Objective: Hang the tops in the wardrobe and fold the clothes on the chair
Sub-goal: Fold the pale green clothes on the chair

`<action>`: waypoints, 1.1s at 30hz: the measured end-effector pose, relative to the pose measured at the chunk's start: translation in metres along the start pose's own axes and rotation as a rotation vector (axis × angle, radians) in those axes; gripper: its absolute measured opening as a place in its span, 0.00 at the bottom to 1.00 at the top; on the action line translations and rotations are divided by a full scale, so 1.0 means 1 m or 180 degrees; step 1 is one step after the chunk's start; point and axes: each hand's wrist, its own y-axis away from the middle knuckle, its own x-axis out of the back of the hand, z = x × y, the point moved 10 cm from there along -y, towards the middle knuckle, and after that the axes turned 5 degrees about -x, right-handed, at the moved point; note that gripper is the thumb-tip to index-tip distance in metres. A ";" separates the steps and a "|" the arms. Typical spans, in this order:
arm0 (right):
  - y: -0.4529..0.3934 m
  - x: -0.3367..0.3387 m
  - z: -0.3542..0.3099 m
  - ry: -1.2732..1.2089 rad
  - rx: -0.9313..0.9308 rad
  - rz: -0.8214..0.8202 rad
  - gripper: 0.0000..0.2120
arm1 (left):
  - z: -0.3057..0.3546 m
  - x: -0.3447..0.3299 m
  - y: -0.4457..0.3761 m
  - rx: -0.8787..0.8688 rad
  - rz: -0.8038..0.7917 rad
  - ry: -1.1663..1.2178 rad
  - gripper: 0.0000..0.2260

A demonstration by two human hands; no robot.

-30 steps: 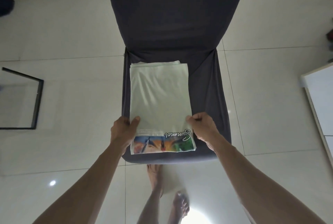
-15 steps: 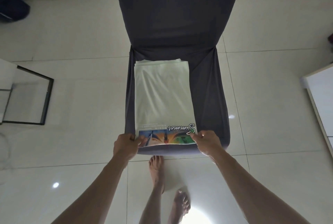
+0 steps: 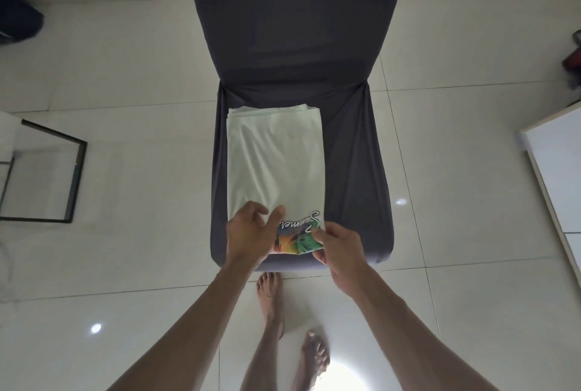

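Note:
A pale green T-shirt [image 3: 276, 158], folded into a long strip, lies on the seat of a dark grey covered chair [image 3: 355, 154]. Its near end carries a colourful print with the word "Summer". My right hand [image 3: 341, 247] pinches the near right corner of that printed end, which is slightly crumpled and lifted. Over the near left part of the print hovers my left hand [image 3: 250, 232], its fingers loosely spread and holding nothing.
The chair's tall backrest [image 3: 292, 13] rises behind the shirt. My bare feet [image 3: 270, 293] stand on white floor tiles just before the seat. A black-framed glass panel [image 3: 67, 176] lies at the left, a white cabinet edge [image 3: 547, 151] at the right.
My left hand has let go of the near left corner and moved inward over the print. My right hand still holds the right corner, which has crumpled inward.

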 end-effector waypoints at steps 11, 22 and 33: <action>0.045 -0.076 -0.044 0.0546 0.1005 -0.0581 0.11 | 0.111 -0.027 -0.043 -0.0242 -0.0710 -0.2205 0.15; -0.026 -0.021 -0.024 0.0476 -0.0654 -0.0186 0.30 | 0.097 0.043 -0.039 0.0464 -0.0878 0.1211 0.09; 0.011 -0.027 -0.067 0.0404 -0.0411 -0.0277 0.21 | -0.012 0.076 -0.002 0.1920 -0.1046 0.1430 0.17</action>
